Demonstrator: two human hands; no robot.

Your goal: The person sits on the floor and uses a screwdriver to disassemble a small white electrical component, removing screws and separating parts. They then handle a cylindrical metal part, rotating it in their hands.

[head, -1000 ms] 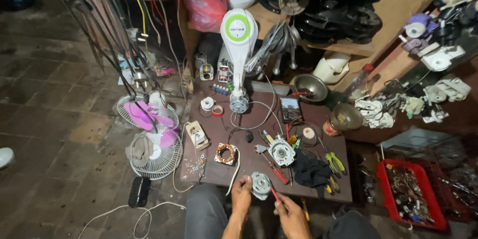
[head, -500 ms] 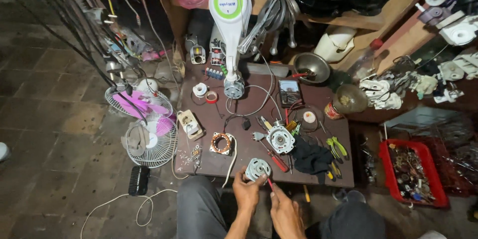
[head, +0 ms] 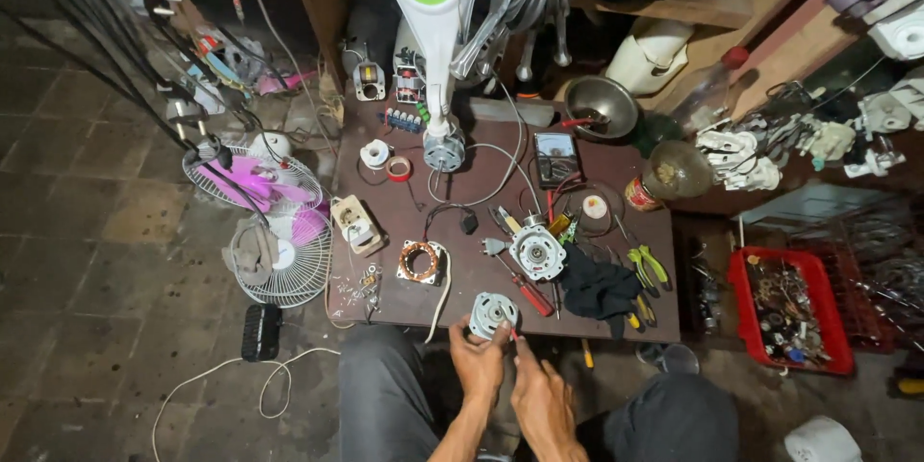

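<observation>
On my desk (head: 385,183) the motor housing (head: 493,315) sits at the near edge, stator (head: 421,261) to its left, pliers (head: 647,265) right, fan stand (head: 432,29) far.

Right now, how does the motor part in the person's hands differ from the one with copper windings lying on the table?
The grey motor part sits at the table's near edge, gripped by the left hand; the copper-wound part lies untouched, farther left. The grey one shows bare metal; the other shows orange-brown coils around an open centre. Both are round.
</observation>
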